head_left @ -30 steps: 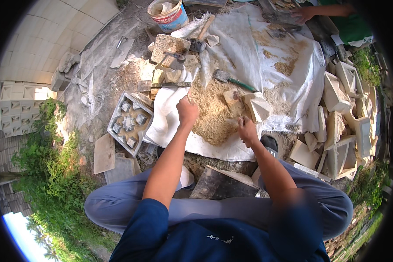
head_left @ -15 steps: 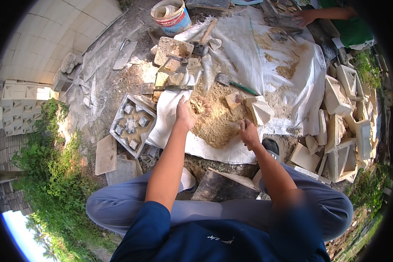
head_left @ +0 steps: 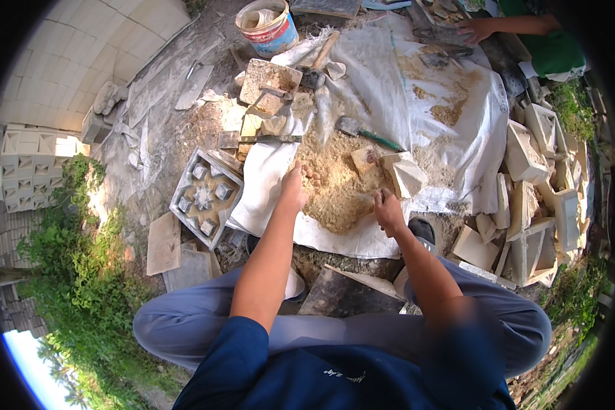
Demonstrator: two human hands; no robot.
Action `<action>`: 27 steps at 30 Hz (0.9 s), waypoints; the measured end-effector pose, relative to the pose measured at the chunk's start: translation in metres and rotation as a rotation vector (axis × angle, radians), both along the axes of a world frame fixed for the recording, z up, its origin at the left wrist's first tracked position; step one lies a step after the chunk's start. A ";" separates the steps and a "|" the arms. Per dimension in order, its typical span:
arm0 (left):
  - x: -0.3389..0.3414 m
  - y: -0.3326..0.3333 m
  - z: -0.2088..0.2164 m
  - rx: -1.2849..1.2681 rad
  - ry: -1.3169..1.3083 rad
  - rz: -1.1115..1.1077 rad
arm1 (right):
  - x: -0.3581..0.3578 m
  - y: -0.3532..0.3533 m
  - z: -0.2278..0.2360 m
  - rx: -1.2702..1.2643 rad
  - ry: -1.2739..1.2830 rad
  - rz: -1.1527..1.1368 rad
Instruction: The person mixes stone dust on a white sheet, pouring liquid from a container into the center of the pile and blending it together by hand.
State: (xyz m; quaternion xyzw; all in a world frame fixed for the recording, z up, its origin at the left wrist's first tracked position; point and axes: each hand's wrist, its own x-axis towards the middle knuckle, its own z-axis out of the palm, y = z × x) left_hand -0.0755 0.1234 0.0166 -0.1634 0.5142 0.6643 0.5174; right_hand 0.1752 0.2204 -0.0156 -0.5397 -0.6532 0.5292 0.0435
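A heap of pale yellow sandy mix [head_left: 342, 205] is spread on a white woven sheet [head_left: 263, 171] in front of me. At the heap's left side, my left hand [head_left: 298, 188] has its fingers curled in on some of the mix. My right hand [head_left: 389, 213] is closed at the heap's right edge; whatever it may hold is hidden. Just beyond it a pale angular block [head_left: 404, 173] and a flat, crusted piece [head_left: 367, 160] rest by the mix. A trowel with a green handle [head_left: 381, 140] lies at the heap's far side.
Left of the sheet sits a patterned mould [head_left: 208, 198]. Farther off are a hammer [head_left: 313, 76], a flat bar [head_left: 270, 139] and a bucket [head_left: 268, 31]. Cast blocks [head_left: 533, 205] are piled at right. Another person's hand [head_left: 477, 30] works at the far right.
My left hand has drawn down a little toward me, and its spread fingers have curled in. The right hand stays nearly in place, still closed.
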 end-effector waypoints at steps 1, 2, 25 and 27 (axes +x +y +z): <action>0.007 0.003 0.017 0.015 -0.073 0.132 | -0.002 -0.001 0.002 -0.008 0.007 -0.001; 0.002 -0.002 0.012 0.016 -0.068 0.131 | -0.004 -0.001 0.004 -0.007 0.011 -0.001; -0.002 -0.034 0.025 0.178 -0.092 0.123 | -0.011 -0.006 0.005 -0.022 0.003 0.030; -0.008 -0.043 0.016 0.273 -0.163 0.136 | -0.015 -0.010 0.005 -0.020 0.010 0.042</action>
